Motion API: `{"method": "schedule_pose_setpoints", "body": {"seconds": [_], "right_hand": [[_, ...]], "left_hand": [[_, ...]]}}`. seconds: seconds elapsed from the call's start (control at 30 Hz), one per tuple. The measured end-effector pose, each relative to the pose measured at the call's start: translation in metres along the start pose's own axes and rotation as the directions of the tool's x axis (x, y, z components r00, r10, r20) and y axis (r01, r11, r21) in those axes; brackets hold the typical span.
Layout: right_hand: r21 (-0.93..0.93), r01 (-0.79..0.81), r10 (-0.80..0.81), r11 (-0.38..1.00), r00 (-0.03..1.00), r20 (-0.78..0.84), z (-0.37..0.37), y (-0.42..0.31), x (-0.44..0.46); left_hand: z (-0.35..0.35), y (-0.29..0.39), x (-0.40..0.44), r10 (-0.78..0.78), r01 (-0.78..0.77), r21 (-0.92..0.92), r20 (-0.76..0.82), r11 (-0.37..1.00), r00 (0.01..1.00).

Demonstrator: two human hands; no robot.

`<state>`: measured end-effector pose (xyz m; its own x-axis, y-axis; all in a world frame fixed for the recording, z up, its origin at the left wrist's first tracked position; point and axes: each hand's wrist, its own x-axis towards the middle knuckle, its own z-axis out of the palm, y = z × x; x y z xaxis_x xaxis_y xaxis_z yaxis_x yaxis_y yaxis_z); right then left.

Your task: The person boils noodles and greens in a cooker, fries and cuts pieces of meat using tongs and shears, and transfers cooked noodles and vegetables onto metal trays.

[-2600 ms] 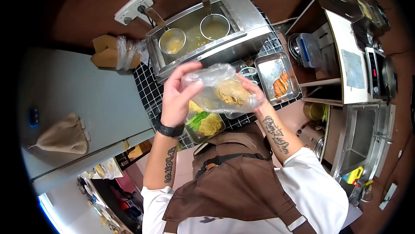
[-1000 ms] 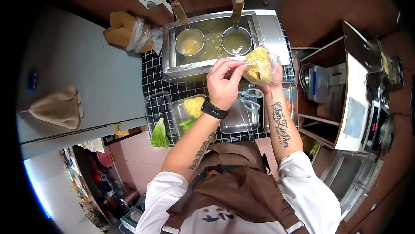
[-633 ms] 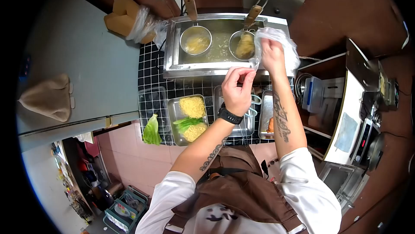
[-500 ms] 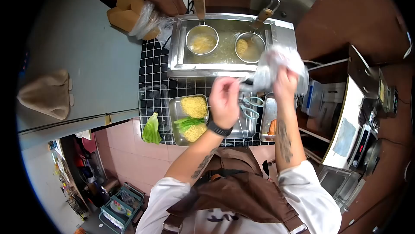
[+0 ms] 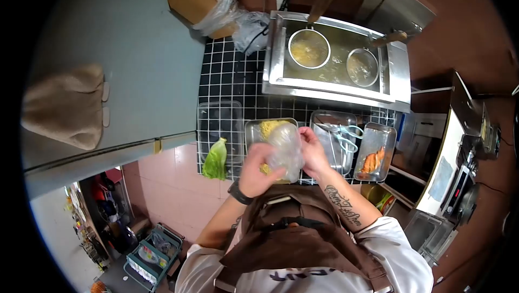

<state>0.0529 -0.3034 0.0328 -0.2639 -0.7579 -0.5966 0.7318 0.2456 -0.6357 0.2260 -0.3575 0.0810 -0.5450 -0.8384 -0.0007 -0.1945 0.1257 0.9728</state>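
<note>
above the tiled tabletop (image 5: pixel 230 79), near pink floor (image 5: pixel 167 185), a bag (image 5: pixel 287 152) is pinched by right fingers (image 5: pixel 306 134); left fingers (image 5: pixel 260 153) are half-curled, hold unclear.

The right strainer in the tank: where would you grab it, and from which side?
Probably grip the strainer by its wooden handle, from above and the right: it juts over the back-right corner of the tank, while the round bowl sits in the liquid.
</note>
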Motion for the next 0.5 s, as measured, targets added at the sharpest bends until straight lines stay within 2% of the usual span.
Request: {"method": "schedule_pose_setpoints", "body": {"seconds": [0.03, 0.07, 0.1, 0.13, 0.17, 0.2, 0.23, 0.27, 0.3, 0.33, 0.37, 0.4, 0.47, 0.5], "right_hand": [[0.006, 0.019, -0.019, 1.000, 1.000, 0.022, 0.011, 0.009, 0.003], [0.015, 0.039, -0.039, 0.999, 0.998, 0.041, 0.019, 0.015, 0.002], [-0.133, 0.124, -0.125, 0.983, 0.992, -0.002, 0.031, 0.010, -0.006], [-0.265, 0.232, -0.242, 0.936, 0.970, -0.006, 0.034, 0.008, -0.019], [-0.332, 0.309, -0.319, 0.891, 0.947, 0.023, 0.024, 0.016, -0.033], [-0.400, 0.385, -0.403, 0.832, 0.914, 0.044, 0.011, 0.024, -0.049], [-0.510, 0.371, -0.404, 0.776, 0.913, 0.049, -0.005, 0.032, -0.063], [-0.621, 0.328, -0.403, 0.712, 0.915, 0.021, -0.022, 0.042, -0.082], [-0.674, 0.180, -0.300, 0.717, 0.952, -0.065, -0.036, 0.048, -0.102], [-0.734, 0.041, -0.201, 0.678, 0.971, -0.132, -0.041, 0.039, -0.124], [-0.771, 0.026, -0.240, 0.636, 0.957, -0.165, -0.050, 0.040, -0.145], [-0.806, 0.016, -0.267, 0.592, 0.947, -0.177, -0.063, 0.041, -0.161], [-0.851, -0.076, -0.291, 0.520, 0.921, -0.260, -0.087, 0.042, -0.191], [-0.866, -0.123, -0.289, 0.484, 0.912, -0.291, -0.099, 0.048, -0.203]], "left_hand": [[-0.013, -0.011, 0.007, 0.199, -0.229, 0.172, 0.175, 0.958, 0.964], [-0.030, -0.042, 0.020, 0.268, -0.303, 0.282, 0.157, 0.910, 0.950], [-0.052, -0.074, 0.044, 0.347, -0.380, 0.382, 0.155, 0.842, 0.925], [-0.073, -0.081, 0.078, 0.367, -0.291, 0.400, -0.128, 0.869, 0.921], [-0.096, -0.098, 0.117, 0.306, -0.187, 0.307, -0.408, 0.933, 0.860], [-0.115, -0.105, 0.159, 0.285, -0.130, 0.308, -0.536, 0.942, 0.795], [-0.133, -0.113, 0.202, 0.258, -0.076, 0.293, -0.653, 0.953, 0.712], [-0.152, -0.153, 0.249, 0.310, 0.019, 0.459, -0.631, 0.888, 0.711], [-0.149, -0.166, 0.281, 0.221, 0.051, 0.442, -0.541, 0.896, 0.812], [-0.154, -0.214, 0.320, 0.087, 0.091, 0.572, -0.276, 0.815, 0.957], [-0.153, -0.257, 0.339, -0.136, 0.144, 0.457, -0.049, 0.878, 0.989], [-0.145, -0.236, 0.338, -0.272, 0.212, 0.581, 0.017, 0.786, 0.962], [-0.150, -0.211, 0.312, -0.072, 0.119, 0.670, -0.098, 0.733, 0.993], [-0.158, -0.208, 0.290, -0.059, 0.083, 0.738, -0.059, 0.670, 0.997]]}}
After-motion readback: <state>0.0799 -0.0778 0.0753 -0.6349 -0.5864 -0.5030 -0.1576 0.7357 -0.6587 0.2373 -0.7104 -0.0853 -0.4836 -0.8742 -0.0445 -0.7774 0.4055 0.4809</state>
